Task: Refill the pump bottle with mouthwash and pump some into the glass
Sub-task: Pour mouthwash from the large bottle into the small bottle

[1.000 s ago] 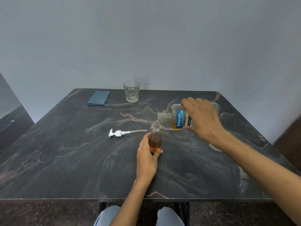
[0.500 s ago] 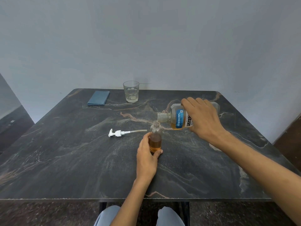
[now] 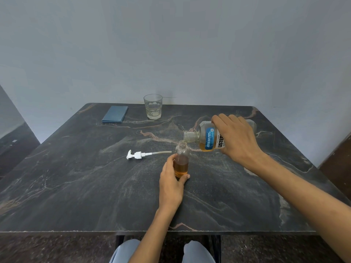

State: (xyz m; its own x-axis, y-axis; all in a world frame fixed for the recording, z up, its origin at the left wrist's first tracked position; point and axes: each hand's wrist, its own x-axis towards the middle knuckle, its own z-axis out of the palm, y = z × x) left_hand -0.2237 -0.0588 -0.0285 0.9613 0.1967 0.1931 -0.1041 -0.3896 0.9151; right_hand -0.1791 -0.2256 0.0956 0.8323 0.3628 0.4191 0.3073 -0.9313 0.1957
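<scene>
A small clear pump bottle [image 3: 182, 156] stands upright at the table's middle, its neck uncapped and amber liquid filling its lower part. My left hand [image 3: 171, 184] grips its base. My right hand [image 3: 238, 140] holds the mouthwash bottle [image 3: 208, 138], with its blue label, tipped on its side; its mouth sits just above and right of the small bottle's neck. The white pump head [image 3: 139, 155] with its tube lies on the table to the left. An empty clear glass [image 3: 153, 109] stands at the far edge.
A blue flat cloth or booklet [image 3: 115, 114] lies at the far left of the dark marble table [image 3: 76, 186]. A wall rises right behind the table. My knees show under the front edge.
Hardly anything differs. The mouthwash bottle stays tipped over the small bottle's neck, and both hands keep their places.
</scene>
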